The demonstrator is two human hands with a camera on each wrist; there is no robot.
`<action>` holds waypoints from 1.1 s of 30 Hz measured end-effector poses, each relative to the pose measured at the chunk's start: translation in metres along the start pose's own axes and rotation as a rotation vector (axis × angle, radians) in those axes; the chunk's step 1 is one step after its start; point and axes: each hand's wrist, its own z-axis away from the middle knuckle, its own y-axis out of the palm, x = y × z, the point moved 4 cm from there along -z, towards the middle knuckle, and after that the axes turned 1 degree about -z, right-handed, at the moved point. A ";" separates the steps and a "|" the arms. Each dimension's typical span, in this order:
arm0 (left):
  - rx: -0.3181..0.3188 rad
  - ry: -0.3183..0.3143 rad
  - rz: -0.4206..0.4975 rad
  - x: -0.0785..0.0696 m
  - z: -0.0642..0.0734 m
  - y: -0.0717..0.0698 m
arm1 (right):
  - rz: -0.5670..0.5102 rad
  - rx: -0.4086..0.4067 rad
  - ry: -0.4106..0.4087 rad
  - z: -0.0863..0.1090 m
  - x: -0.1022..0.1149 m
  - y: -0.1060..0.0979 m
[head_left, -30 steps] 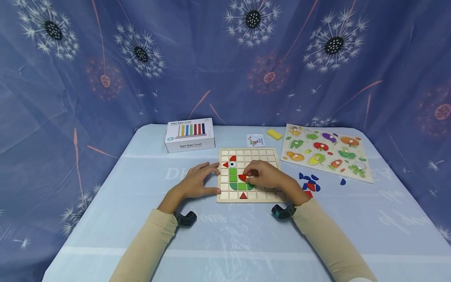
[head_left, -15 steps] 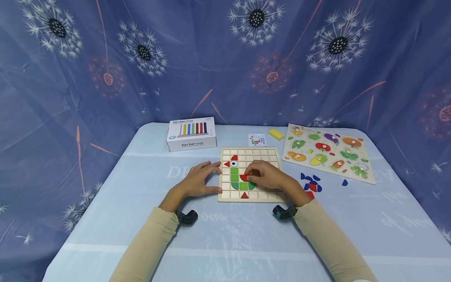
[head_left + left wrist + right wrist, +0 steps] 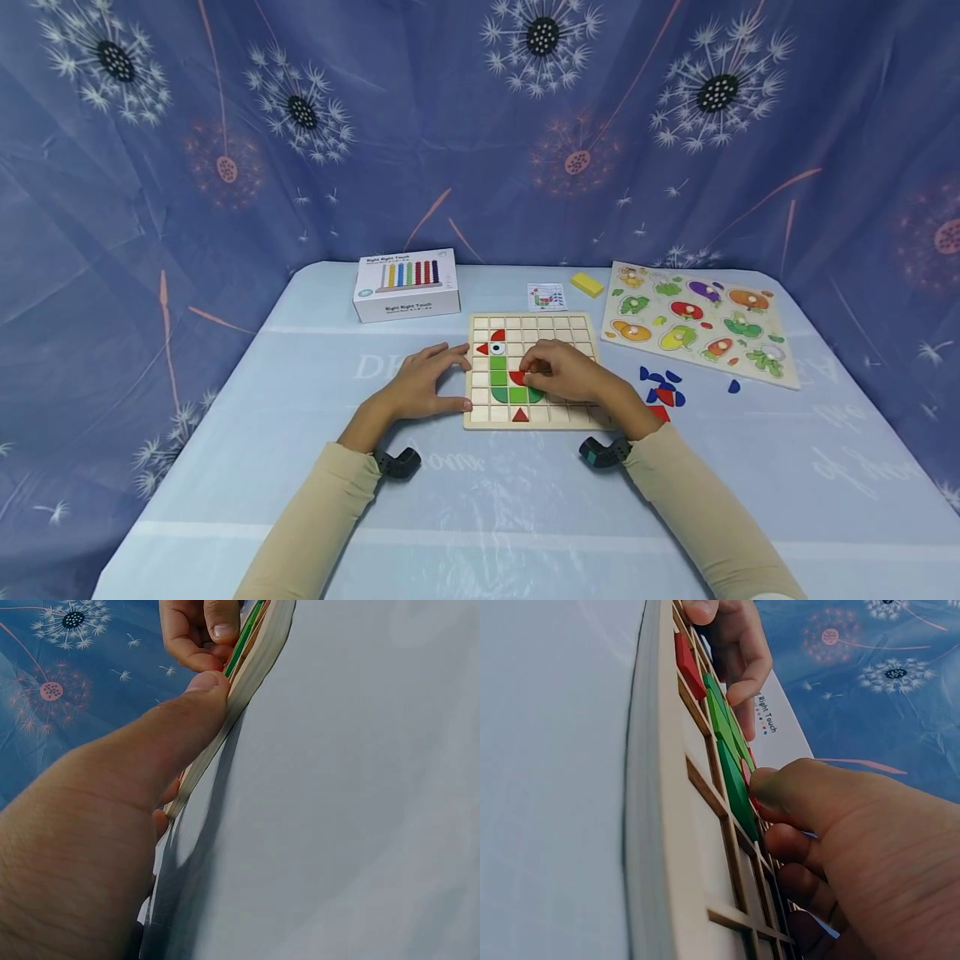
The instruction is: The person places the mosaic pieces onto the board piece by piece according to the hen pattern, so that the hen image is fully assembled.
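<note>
A square wooden grid board (image 3: 480, 421) holds red and green pieces and a white piece with an eye (image 3: 497, 348). My right hand (image 3: 562, 371) pinches a red rounded piece (image 3: 517, 378) at a cell above the green square (image 3: 517, 395). In the right wrist view the thumb covers part of that red piece (image 3: 746, 776), beside a dark green rounded piece (image 3: 735, 787). My left hand (image 3: 416, 385) rests against the board's left edge, thumb and fingers spread apart. A red triangle (image 3: 520, 415) lies in the front row.
Several blue rounded pieces (image 3: 673, 377) and a red piece (image 3: 658, 412) lie right of the board. Behind it are a picture card (image 3: 547, 297) and a yellow block (image 3: 587, 284). A white box (image 3: 407, 285) stands back left; a vegetable puzzle board (image 3: 697, 321) lies back right.
The red rounded piece, tilted in my right fingers a second ago, now lies flatter in its cell with the fingers still on it. My left hand stays at the board's edge.
</note>
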 end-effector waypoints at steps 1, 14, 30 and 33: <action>-0.002 0.002 0.000 0.000 0.000 0.000 | -0.004 0.002 -0.005 0.000 0.000 0.000; -0.015 0.012 0.022 -0.001 0.001 -0.003 | 0.011 0.022 -0.036 0.001 0.005 -0.005; -0.014 0.012 0.023 0.000 0.001 -0.001 | 0.053 -0.031 0.032 0.078 -0.019 -0.065; -0.008 0.011 0.028 0.000 0.001 -0.001 | 0.083 -0.068 0.063 0.106 -0.031 -0.076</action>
